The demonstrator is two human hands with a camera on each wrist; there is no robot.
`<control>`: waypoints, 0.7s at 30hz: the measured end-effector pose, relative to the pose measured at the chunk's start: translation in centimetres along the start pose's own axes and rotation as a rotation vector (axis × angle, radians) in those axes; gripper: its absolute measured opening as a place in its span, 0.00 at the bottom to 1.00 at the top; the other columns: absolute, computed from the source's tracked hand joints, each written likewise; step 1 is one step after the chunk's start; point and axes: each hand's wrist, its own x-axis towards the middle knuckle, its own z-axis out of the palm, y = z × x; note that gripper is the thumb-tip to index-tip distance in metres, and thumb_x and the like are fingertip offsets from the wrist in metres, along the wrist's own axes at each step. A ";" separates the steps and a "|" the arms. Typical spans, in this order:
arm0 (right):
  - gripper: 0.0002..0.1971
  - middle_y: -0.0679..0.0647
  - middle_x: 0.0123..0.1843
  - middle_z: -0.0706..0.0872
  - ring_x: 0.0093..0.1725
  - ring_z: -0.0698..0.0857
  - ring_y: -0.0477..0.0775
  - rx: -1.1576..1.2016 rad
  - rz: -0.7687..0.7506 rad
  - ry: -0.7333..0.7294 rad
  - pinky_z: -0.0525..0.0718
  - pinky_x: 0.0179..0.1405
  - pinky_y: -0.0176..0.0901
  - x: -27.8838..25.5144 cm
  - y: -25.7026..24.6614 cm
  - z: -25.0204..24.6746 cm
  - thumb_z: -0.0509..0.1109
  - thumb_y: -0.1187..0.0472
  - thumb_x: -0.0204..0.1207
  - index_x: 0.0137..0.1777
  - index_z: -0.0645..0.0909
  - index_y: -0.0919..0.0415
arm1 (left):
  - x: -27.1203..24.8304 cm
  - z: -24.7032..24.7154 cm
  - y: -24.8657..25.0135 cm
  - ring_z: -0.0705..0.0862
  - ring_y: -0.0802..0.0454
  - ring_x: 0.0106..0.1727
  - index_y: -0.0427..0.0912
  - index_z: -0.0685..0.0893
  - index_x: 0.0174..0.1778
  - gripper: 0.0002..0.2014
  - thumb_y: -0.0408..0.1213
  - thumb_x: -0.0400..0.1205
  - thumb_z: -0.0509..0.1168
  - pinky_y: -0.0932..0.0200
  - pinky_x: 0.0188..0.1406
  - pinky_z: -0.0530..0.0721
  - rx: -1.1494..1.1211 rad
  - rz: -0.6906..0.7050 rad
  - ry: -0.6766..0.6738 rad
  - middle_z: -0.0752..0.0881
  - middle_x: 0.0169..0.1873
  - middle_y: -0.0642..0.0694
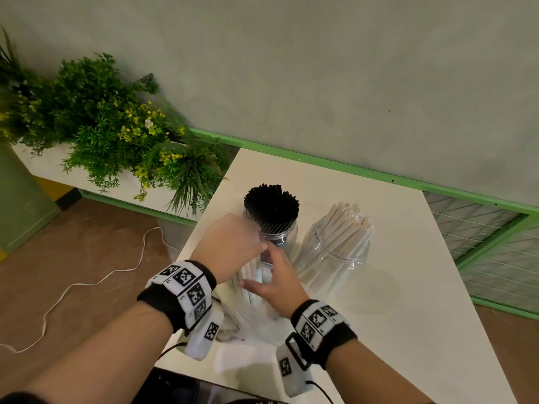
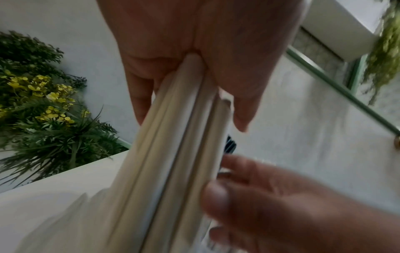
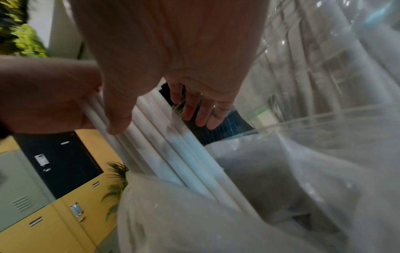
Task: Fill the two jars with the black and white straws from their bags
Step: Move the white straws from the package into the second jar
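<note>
Two clear jars stand on the white table (image 1: 393, 287). The left jar (image 1: 277, 234) is packed with black straws (image 1: 271, 205); the right jar (image 1: 335, 258) holds white straws (image 1: 347, 225) leaning to the right. In front of the jars my left hand (image 1: 233, 246) grips a bundle of white straws (image 2: 173, 145) that rises out of a clear plastic bag (image 1: 250, 319). My right hand (image 1: 262, 272) lies against the bundle with straight, spread fingers (image 3: 201, 111), and its thumb (image 3: 116, 119) rests across the straws. The left hand's fingertips are hidden behind the bundle.
A planter of green plants with yellow flowers (image 1: 116, 132) stands left of the table. A white cable (image 1: 87, 284) trails on the brown floor. A green-framed wire grid (image 1: 495, 243) runs along the wall on the right. Yellow and green lockers (image 3: 54, 214) stand behind me.
</note>
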 end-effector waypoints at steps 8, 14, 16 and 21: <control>0.28 0.51 0.59 0.83 0.58 0.82 0.49 0.017 -0.034 -0.014 0.81 0.59 0.43 1.3 -0.3 0.4 0.82 0.52 0.66 0.64 0.78 0.55 | -2.6 -2.0 -2.7 0.74 0.69 0.62 0.63 0.74 0.68 0.37 0.65 0.60 0.69 0.83 0.57 0.65 -0.180 0.107 -0.096 0.76 0.63 0.63; 0.20 0.54 0.48 0.89 0.51 0.88 0.57 0.198 0.049 -0.018 0.85 0.55 0.62 1.1 -0.9 0.0 0.80 0.49 0.62 0.52 0.82 0.54 | -3.8 -0.3 -2.8 0.78 0.64 0.58 0.67 0.76 0.56 0.19 0.56 0.69 0.66 0.64 0.58 0.74 -0.206 0.128 0.077 0.79 0.56 0.64; 0.21 0.57 0.50 0.88 0.53 0.87 0.61 0.242 0.057 0.003 0.84 0.56 0.64 1.0 -1.0 -0.1 0.81 0.52 0.61 0.53 0.80 0.49 | -4.0 0.1 -2.7 0.79 0.63 0.56 0.65 0.78 0.54 0.15 0.55 0.70 0.66 0.64 0.55 0.75 -0.220 0.121 0.109 0.80 0.53 0.64; 0.20 0.54 0.51 0.89 0.52 0.87 0.54 0.214 0.044 0.013 0.84 0.59 0.58 0.6 -1.6 -0.2 0.79 0.54 0.60 0.53 0.84 0.53 | -4.3 0.8 -2.2 0.80 0.61 0.54 0.61 0.79 0.55 0.16 0.54 0.71 0.65 0.63 0.54 0.77 -0.211 0.129 0.137 0.81 0.51 0.63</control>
